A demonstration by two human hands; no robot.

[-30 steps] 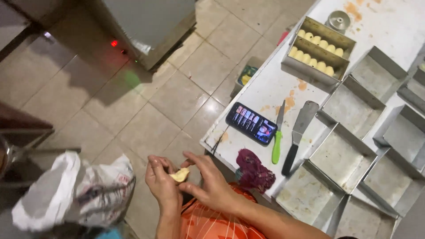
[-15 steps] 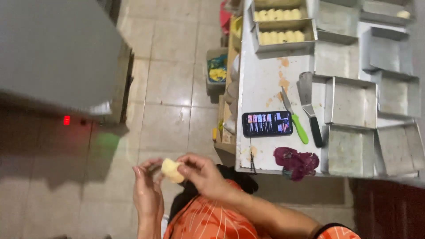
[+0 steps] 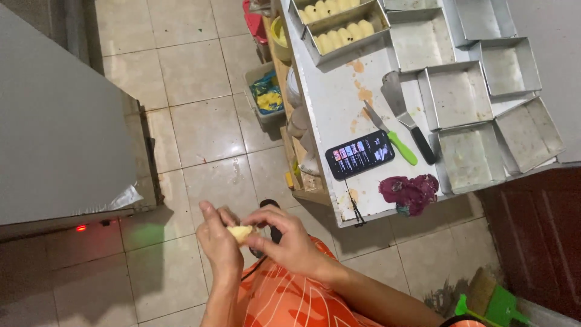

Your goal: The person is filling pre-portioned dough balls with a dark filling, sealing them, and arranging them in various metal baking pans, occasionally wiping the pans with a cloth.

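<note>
Beige floor tiles point(image 3: 181, 121) fill most of the view beneath the person, who wears an orange patterned garment point(image 3: 284, 297). Nearest the camera, both hands meet over the floor: the left hand point(image 3: 219, 242) cups a small pale-yellow piece of dough point(image 3: 239, 232) from below, and the right hand point(image 3: 289, 237) closes over it from above, its fingers point(image 3: 261, 216) curled around the top. Both sets of fingers are clenched lightly on the dough, which sits between the palms, well clear of any surface.

Since the dough is held above bare floor rather than over the tabletop point(image 3: 330, 97), a slip of either hand would likely drop it onto the tiles. Pressing too hard could also squash the soft piece out of shape.

Just beyond the hands, near the tabletop's closest edge, lie a dark purple cloth point(image 3: 410, 192) and a phone point(image 3: 359, 154) with a lit screen. Beside the phone rest a green-handled knife point(image 3: 392, 134) and a metal scraper point(image 3: 404, 114). The phone lies near the edge, so a passing elbow could knock it off.

Farther along, empty square baking tins point(image 3: 478, 103) crowd the tabletop, some overlapping. At the far end, two tins point(image 3: 339, 24) hold rows of shaped pale dough pieces. To the left stands a grey metal cabinet point(image 3: 60, 121) with a small red light.
</note>
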